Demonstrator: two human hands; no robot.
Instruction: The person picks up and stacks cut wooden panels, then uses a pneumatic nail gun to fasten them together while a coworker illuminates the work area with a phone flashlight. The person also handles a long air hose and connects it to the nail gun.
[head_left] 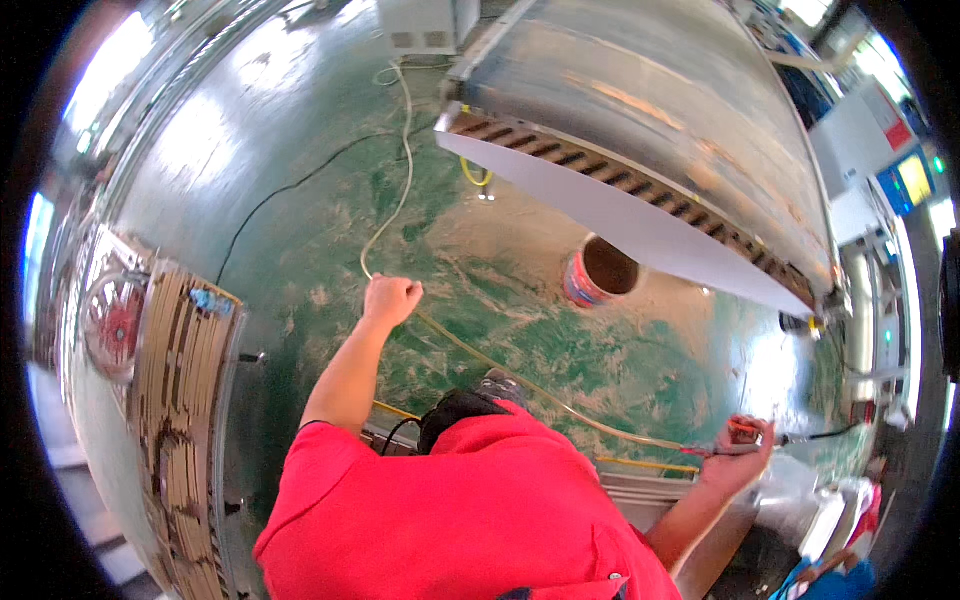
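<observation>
My left hand (392, 300) is closed in a fist around a pale, thin hose (408, 150), out in front of me over the dusty green floor. Beyond the fist the hose snakes away toward a white cabinet. On the near side it sags in a long curve across to my right hand (735, 465), which is wrapped round an air gun (747, 432) with orange parts. A dark, slim rod or tube sticks out past that hand to the right. Small details of the gun are blurred.
Ahead on the right stands a large machine bed (640, 90) with a slatted edge and white side panel. A red bucket (574, 283) sits by it. Stacked boards (185, 370) and a red-centred fan (112, 325) are at left. A black cable (290, 187) crosses the floor.
</observation>
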